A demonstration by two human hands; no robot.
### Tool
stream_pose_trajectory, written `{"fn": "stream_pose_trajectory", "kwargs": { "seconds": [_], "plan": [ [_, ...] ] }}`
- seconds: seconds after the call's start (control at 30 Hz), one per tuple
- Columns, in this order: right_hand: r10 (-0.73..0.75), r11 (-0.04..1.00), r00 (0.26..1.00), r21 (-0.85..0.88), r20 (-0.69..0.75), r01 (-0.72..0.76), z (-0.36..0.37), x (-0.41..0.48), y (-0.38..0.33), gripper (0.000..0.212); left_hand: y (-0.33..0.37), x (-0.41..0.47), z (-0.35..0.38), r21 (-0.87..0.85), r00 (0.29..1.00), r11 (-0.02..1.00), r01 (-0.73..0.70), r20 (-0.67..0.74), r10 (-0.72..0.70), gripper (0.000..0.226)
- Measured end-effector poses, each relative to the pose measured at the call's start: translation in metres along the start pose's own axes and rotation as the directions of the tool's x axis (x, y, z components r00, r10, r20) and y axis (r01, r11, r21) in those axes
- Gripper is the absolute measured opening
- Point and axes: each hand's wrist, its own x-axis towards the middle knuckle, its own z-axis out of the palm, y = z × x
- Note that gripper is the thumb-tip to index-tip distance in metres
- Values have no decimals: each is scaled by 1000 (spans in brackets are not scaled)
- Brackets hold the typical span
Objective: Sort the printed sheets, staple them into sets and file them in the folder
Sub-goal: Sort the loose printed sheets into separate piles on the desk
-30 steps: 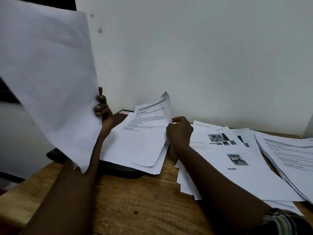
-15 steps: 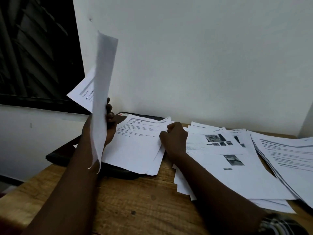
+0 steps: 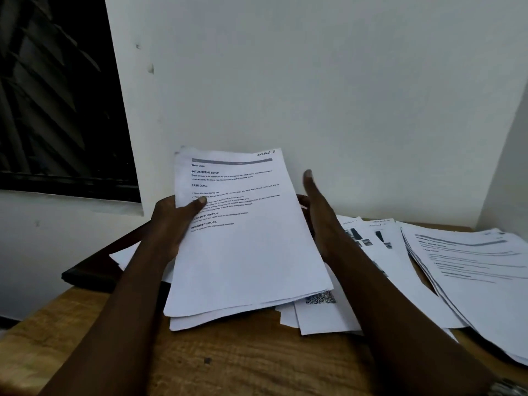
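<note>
The section-2 stack (image 3: 245,247) has swung face-up, left hand (image 3: 171,224) pinching it, right hand (image 3: 320,212) spread alongside; uneven lower sheets (image 3: 200,321) may slide out.

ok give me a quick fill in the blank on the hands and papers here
The left hand grips the stack of white printed sheets with its ____ on top.
The right hand is ____, its fingers straight beside the stack.
The top sheet's handwritten corner note reads Section ____.
Missing: thumb; open; 2
</note>
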Motion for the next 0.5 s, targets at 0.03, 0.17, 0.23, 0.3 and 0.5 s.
{"fn": "stream_pose_trajectory", "kwargs": {
  "seconds": [0.03,0.17,0.23,0.3,0.5],
  "plan": [
    [-25,996,999,-86,29,27,-1,1,2,53,0,0,0,-3,1000,1000,9,-9,-9,21],
    [-201,927,975,-340,-94,158,-5,5,14,27,0,2,-2,-27,998,998,56,-21,-57,17],
    [-237,923,962,-340,-137,179,-8,8,16,25,0,3,-2,-37,996,996,86,-21,-87,20],
    [-268,914,947,-358,-177,192,-11,11,18,16,0,4,-2,-58,995,993,99,5,-99,22],
    [-291,937,865,-307,-410,169,-24,21,19,13,-3,9,-3,-17,989,994,108,-102,-109,20]
  ]
}}
